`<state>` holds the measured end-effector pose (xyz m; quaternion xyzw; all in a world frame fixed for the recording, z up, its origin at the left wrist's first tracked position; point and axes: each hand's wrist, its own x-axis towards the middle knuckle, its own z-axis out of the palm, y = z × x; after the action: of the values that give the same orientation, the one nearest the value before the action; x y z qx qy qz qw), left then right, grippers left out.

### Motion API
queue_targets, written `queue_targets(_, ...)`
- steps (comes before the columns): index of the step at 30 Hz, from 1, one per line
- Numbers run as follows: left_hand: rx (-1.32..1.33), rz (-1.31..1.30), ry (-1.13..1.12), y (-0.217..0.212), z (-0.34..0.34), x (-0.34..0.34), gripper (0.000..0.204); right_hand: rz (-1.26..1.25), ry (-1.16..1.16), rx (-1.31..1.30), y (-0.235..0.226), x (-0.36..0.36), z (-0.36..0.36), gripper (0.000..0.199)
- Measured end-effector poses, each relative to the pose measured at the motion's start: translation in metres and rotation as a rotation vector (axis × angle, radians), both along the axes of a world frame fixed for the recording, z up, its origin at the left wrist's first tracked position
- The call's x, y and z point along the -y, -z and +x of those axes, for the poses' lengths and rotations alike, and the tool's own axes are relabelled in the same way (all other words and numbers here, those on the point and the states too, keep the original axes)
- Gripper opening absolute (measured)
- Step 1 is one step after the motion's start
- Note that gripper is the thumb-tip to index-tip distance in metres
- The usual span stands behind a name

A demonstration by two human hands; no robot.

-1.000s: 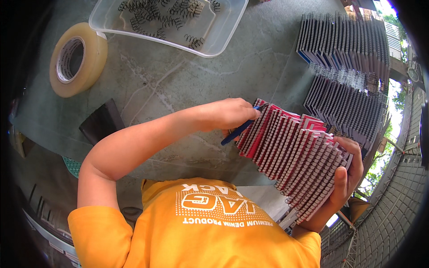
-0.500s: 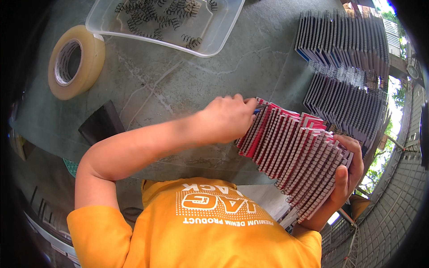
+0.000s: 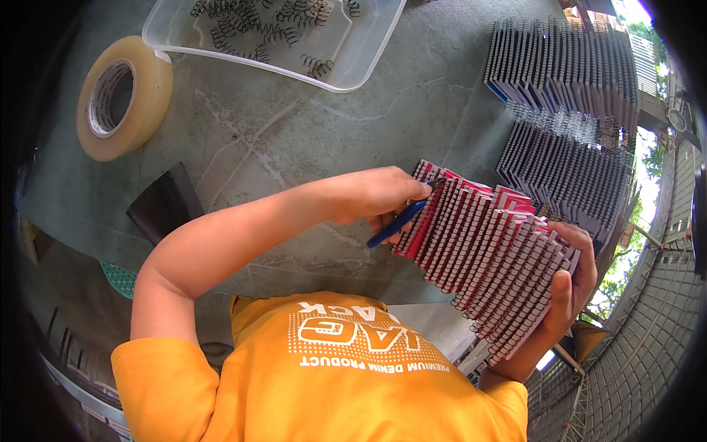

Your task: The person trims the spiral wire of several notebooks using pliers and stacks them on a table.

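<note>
My left hand is closed round a pair of blue-handled pliers. The dark jaws are at the spiral edge of a spiral-bound notebook near the far left end of a long row. That row of red-and-white spiral notebooks stands packed with its spirals facing up, running down toward my right side. My right hand presses the near right end of the row, fingers on its far side and thumb in front. Whether the jaws grip a wire is too small to tell.
A clear plastic tub with loose black wire coils stands at the far side. A roll of clear tape and a black folded piece lie left on the grey table. Two blocks of dark spiral notebooks stand at the far right.
My left hand has turned and drawn back slightly left, so the blue handles now show below the fingers. My right hand and the notebook row have stayed about where they were.
</note>
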<state>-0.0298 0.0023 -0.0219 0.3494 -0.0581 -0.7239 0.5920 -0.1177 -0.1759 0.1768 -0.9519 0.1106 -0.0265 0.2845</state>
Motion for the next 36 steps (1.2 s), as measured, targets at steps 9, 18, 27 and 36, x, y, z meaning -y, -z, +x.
queue_targets(9, 0.727, 0.016, -0.052, -0.003, -0.005, -0.005, 0.038, -0.015, 0.017, -0.006, -0.003, -0.001, -0.001, 0.069)
queue_targets(18, -0.040, -0.060, -0.058, 0.003, 0.002, -0.002, 0.038, 0.006, 0.035, 0.001, -0.001, -0.003, -0.001, 0.071)
queue_targets(27, 0.944, 0.071, -0.193, 0.001, -0.016, 0.005, 0.039, 0.037, 0.040, -0.014, -0.003, -0.001, -0.002, 0.071)
queue_targets(36, 0.343, -0.043, -0.039, -0.007, -0.004, -0.001, 0.042, 0.054, 0.049, 0.004, 0.000, -0.001, -0.003, 0.073)
